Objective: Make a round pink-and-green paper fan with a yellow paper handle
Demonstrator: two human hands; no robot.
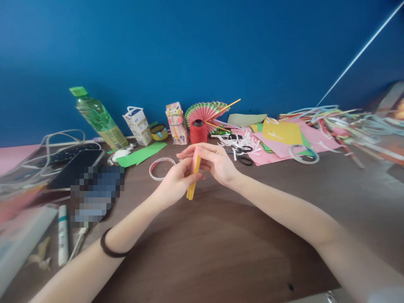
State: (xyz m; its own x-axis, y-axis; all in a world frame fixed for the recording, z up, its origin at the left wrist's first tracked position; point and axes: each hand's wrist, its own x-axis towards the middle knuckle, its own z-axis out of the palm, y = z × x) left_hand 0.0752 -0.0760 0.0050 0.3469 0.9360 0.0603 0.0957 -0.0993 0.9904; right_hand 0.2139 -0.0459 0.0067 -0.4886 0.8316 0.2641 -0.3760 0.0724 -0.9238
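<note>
Both my hands meet above the middle of the brown table (221,244), holding a folded stack of yellow and pink paper (193,179) upright. My left hand (175,183) grips the stack from the left with its fingers closed round the lower part. From the right, my right hand (213,162) pinches the top of the stack, fingers curled over it. A black band sits on my left wrist.
Behind the hands stand a red thread spool (198,131), a pink-green paper fan (205,111), a green bottle (97,118), small cartons and a tape ring (161,168). Coloured sheets, strips and scissors (244,153) lie at right; phone (77,168), cables and a pen at left.
</note>
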